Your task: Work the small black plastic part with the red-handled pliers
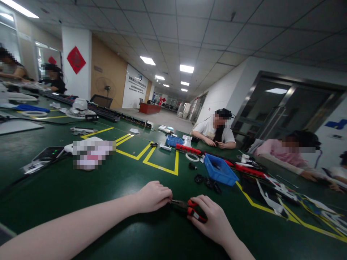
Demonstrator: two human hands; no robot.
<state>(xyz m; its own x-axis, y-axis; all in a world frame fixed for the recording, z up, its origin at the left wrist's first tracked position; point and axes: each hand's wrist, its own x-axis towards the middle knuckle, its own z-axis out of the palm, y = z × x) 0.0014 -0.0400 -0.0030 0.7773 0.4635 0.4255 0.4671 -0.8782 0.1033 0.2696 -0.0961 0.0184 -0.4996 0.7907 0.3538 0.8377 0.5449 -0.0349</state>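
In the head view, my right hand (213,218) grips the red-and-black handles of a pair of needle-nose pliers (193,211). The slim metal jaws point left, toward my left hand (154,196). That hand is closed, its fingertips pinched together right at the tip of the jaws. Whatever sits between those fingertips is too small or too hidden to make out. Both hands are just above the green tabletop (130,227), near its front edge. Beyond the pliers lie several small black parts (207,181).
A blue bin (220,170) stands beyond my right hand, with a smaller blue bin (174,141) farther back. Yellow tape (162,168) marks the table. A white roll of tape (192,157) lies near red strips (187,149). A phone-like device (48,154) is at left. Co-workers sit across the table.
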